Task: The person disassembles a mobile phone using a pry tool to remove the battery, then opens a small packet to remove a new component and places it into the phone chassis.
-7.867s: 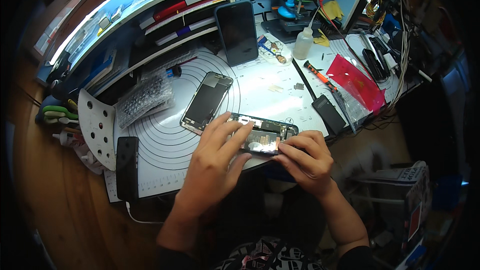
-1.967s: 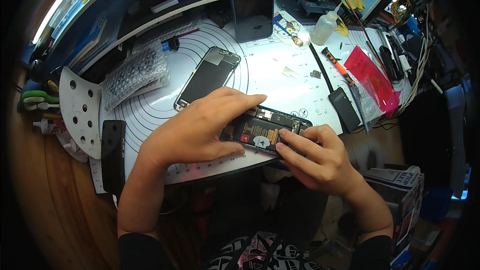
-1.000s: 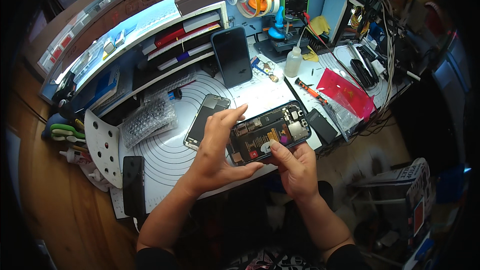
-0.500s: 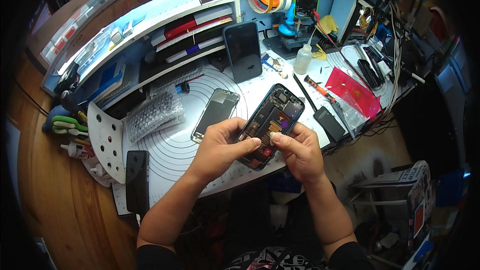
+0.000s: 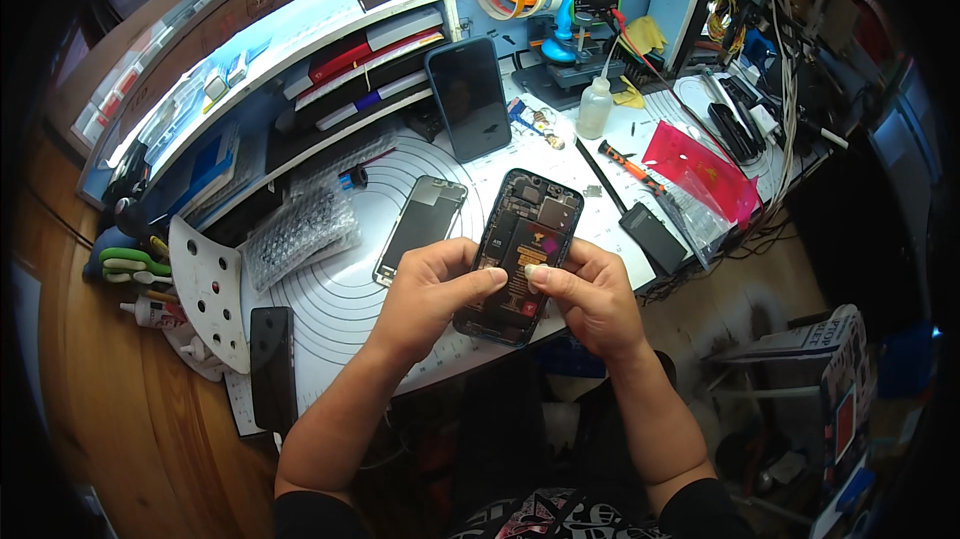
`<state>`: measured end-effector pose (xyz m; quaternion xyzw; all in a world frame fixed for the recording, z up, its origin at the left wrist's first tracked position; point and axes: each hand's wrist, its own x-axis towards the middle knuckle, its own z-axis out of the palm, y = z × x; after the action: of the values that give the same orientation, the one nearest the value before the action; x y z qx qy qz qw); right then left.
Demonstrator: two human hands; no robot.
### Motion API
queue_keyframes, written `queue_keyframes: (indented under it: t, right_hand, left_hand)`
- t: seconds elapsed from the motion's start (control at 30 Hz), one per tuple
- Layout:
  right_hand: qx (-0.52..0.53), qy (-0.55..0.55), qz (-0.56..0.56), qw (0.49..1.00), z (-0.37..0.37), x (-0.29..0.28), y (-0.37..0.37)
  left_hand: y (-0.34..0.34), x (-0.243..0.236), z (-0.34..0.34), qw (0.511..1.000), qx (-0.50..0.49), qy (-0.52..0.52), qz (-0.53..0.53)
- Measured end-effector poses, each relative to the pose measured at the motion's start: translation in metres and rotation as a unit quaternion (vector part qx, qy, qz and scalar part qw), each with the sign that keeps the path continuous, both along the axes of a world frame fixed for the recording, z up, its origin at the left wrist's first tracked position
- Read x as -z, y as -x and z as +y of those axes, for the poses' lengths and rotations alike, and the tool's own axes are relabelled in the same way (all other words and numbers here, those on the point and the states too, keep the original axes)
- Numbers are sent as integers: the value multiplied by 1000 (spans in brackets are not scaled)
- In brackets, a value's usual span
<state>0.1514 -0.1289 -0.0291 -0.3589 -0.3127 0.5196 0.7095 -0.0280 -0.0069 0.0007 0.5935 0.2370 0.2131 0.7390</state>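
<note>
Both my hands hold an opened smartphone (image 5: 524, 229) above the front of the bench, its battery and inner boards facing up. My left hand (image 5: 428, 289) grips the left edge, thumb lying over the inner parts. Around the right edge my right hand (image 5: 592, 301) is closed, its thumb pressed on the battery. The fingers beneath the phone are hidden. Just left of it, a detached phone screen (image 5: 424, 223) lies on the white mat with its grey back side up.
A dark phone (image 5: 465, 104) leans upright behind. Another phone (image 5: 272, 364) lies at the mat's left edge, near bubble wrap (image 5: 300, 234). To the right are a dropper bottle (image 5: 594, 109), an orange-black screwdriver (image 5: 628, 165), a small black box (image 5: 654, 237) and a red bag (image 5: 695, 171).
The held phone has turned more upright and shifted slightly left, both hands still on it. The whole view has shifted a little, and a small grey part right of the phone now shows.
</note>
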Motion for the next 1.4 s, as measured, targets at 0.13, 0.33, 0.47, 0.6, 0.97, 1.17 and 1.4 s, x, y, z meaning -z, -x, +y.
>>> queue_keyframes:
  t: [0.13,0.33,0.47,0.6,0.97,1.17,1.4]
  right_hand:
    - [14,-4,-18,1000,1,5,-1]
    - [41,-2,-18,999,0,-1,4]
    - [16,30,-87,996,-1,6,2]
    - [10,45,-93,995,-4,5,1]
    - [117,45,-301,945,-12,-25,-12]
    - [179,-184,-628,734,-10,-34,-27]
    - [105,-210,-648,724,2,-33,-29]
  left_hand:
    - [-3,-4,-2,999,3,39,-6]
    - [-3,-5,-4,1000,11,27,8]
    - [-1,2,-1,999,-23,21,-33]
    - [-2,3,1,999,-6,24,-29]
    - [2,-6,2,999,34,42,3]
    - [1,-6,1,998,55,26,6]
    - [3,-11,4,989,114,-40,84]
